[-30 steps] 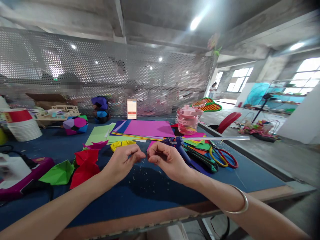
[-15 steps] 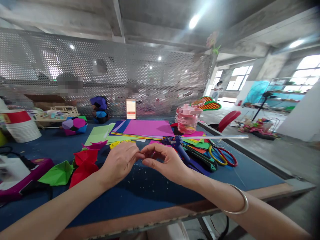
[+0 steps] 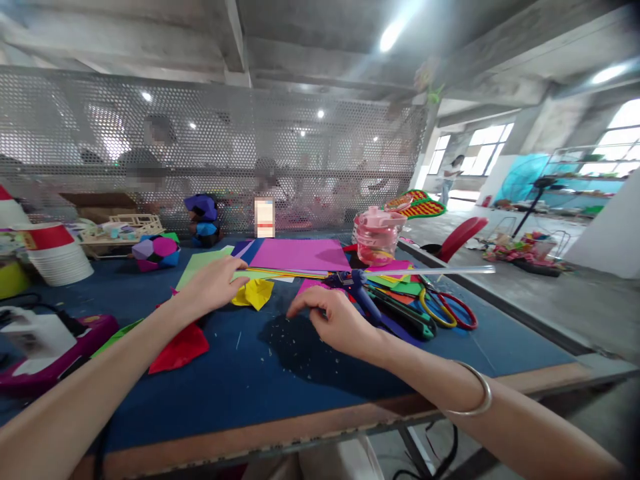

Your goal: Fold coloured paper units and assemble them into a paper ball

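My left hand (image 3: 214,283) reaches over the light green paper (image 3: 193,267), thumb and fingers apart, with nothing seen in it. Just right of its thumb lies a folded yellow paper piece (image 3: 256,293). My right hand (image 3: 341,321) hovers over the blue tabletop, its index finger stretched out and the others curled, apparently holding nothing. Behind it a blue glue gun (image 3: 357,285) rests with a long clear glue stick (image 3: 440,271) sticking out to the right. Folded red paper (image 3: 180,348) lies partly hidden under my left forearm, with green paper (image 3: 113,339) beside it.
Purple sheets (image 3: 300,255) lie at the back, near a pink jug (image 3: 379,237). A green cutter (image 3: 410,319) and scissors (image 3: 460,311) are at right. Paper cups (image 3: 60,257), a power strip (image 3: 95,343) and a multicoloured paper ball (image 3: 156,252) stand at left.
My hands were together over the table and have parted. The left moved left and forward, uncovering the yellow piece; the right stayed about in place. The view shifted slightly.
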`<state>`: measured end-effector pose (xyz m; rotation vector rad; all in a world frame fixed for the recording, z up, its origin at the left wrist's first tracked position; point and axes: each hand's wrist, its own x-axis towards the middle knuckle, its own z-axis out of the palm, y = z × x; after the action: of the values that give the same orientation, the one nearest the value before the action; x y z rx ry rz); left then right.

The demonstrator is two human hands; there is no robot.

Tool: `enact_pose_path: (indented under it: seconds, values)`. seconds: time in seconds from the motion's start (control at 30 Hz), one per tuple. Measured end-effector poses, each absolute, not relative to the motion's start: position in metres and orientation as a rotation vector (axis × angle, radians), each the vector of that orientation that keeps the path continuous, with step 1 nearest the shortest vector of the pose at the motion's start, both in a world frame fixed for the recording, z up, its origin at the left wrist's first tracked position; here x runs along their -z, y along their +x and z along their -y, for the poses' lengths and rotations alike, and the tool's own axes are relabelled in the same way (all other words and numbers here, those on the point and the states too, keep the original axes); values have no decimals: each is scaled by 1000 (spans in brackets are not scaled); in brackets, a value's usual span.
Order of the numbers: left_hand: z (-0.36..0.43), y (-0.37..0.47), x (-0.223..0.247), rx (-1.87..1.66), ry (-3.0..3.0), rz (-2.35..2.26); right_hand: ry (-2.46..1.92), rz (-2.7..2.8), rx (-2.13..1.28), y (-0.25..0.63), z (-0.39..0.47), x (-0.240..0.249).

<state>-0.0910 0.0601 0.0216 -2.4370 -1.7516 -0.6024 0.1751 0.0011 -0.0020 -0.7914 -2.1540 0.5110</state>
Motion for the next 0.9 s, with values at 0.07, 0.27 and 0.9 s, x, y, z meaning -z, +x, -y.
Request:
enact_pose_path:
  seconds: [0.07,0.27,0.9]
  values:
    - [-69,-91,-15,492,-2481,1801,-864,2121,-517,176,1,-2]
    - [-76,-78,-1,473,-2583,1731,-921,2113,-530,173,4,-5]
    - [-66,-92,-13,292,-2420,2003,-946,2173,-492,174,-5,7]
